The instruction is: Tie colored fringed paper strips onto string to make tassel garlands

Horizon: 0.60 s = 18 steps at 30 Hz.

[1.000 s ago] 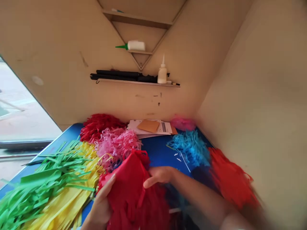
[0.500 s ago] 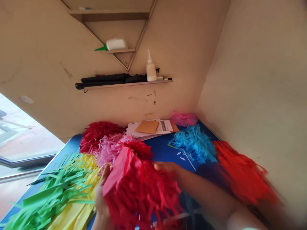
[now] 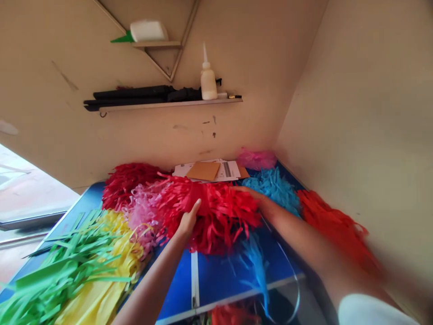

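Note:
A bunch of red fringed paper (image 3: pixel 209 214) lies across the far middle of the blue table, on top of the pink fringe. My left hand (image 3: pixel 189 220) presses its fingers into the near side of the bunch. My right hand (image 3: pixel 252 196) reaches across and holds its right end, with the fingers partly hidden among the red strips. Both forearms stretch forward from the bottom of the view. A pink fringed paper pile (image 3: pixel 144 216) lies under the bunch's left side, and a light blue fringe (image 3: pixel 274 189) sits just past my right hand.
Dark red (image 3: pixel 128 185), orange-red (image 3: pixel 338 230), yellow (image 3: pixel 101 266) and green (image 3: pixel 57 266) fringes crowd the blue table (image 3: pixel 177 289). Papers (image 3: pixel 206 170) lie against the back wall. A glue bottle (image 3: pixel 208 81) stands on a wall shelf (image 3: pixel 169 104).
The red bunch has moved forward, away from me, and now rests on the pink fringe. Both arms have stretched forward, showing more of the blue table near me.

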Motion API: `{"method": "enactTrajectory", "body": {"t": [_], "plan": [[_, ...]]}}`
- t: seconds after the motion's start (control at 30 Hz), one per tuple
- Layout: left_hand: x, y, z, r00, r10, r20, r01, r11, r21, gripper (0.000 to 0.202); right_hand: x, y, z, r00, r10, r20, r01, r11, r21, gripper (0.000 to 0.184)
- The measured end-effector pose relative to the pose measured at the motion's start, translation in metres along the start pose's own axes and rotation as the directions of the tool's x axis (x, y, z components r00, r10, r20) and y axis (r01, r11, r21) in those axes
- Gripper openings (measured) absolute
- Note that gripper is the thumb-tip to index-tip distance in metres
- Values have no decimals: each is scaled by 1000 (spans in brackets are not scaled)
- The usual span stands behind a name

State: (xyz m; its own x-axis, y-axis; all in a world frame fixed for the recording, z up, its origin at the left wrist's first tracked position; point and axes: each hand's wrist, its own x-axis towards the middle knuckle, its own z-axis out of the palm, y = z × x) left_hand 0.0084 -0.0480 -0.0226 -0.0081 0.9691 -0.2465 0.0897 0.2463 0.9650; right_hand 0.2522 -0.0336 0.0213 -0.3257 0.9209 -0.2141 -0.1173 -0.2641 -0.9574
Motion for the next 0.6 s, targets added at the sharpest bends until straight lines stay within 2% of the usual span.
{"method": "enactTrajectory", "body": {"t": [0.07, 0.17, 0.23, 0.3, 0.37, 0.43, 0.47, 0.5, 0.53, 0.6], "plan": [[12, -9, 25, 1000, -19, -9, 20, 1000, 16, 57, 10, -5, -20, 997, -2, -79, -13, 984, -180, 42], [23, -19, 53, 999, -52, -16, 53, 996, 75, 58, 13, -5, -30, 965, -126, -230, 12, 898, -439, 30], [27, -21, 61, 997, -73, -30, 76, 990, 117, 59, 8, 3, -21, 931, -241, -273, 36, 807, -590, 28], [32, -21, 64, 994, -93, -52, 100, 984, 149, 61, -2, 19, -1, 919, -323, -226, 76, 709, -702, 24], [35, -20, 66, 991, -112, -73, 123, 977, 172, 62, -11, 42, 24, 930, -366, -40, 162, 506, -847, 21], [37, -19, 67, 988, -127, -82, 141, 973, 185, 62, -16, 63, 46, 921, -332, 201, 262, 148, -954, 23], [37, -18, 68, 988, -133, -82, 146, 971, 188, 62, -16, 71, 53, 914, -296, 279, 286, -20, -958, 25], [37, -17, 68, 988, -137, -77, 150, 970, 189, 61, -15, 76, 58, 910, -265, 319, 291, -142, -946, 26], [37, -16, 67, 988, -139, -69, 150, 970, 192, 60, -13, 78, 59, 911, -251, 327, 280, -204, -938, 27], [36, -14, 63, 991, -130, -35, 134, 971, 197, 52, -7, 76, 53, 913, -248, 323, 261, -250, -932, 31]]}}
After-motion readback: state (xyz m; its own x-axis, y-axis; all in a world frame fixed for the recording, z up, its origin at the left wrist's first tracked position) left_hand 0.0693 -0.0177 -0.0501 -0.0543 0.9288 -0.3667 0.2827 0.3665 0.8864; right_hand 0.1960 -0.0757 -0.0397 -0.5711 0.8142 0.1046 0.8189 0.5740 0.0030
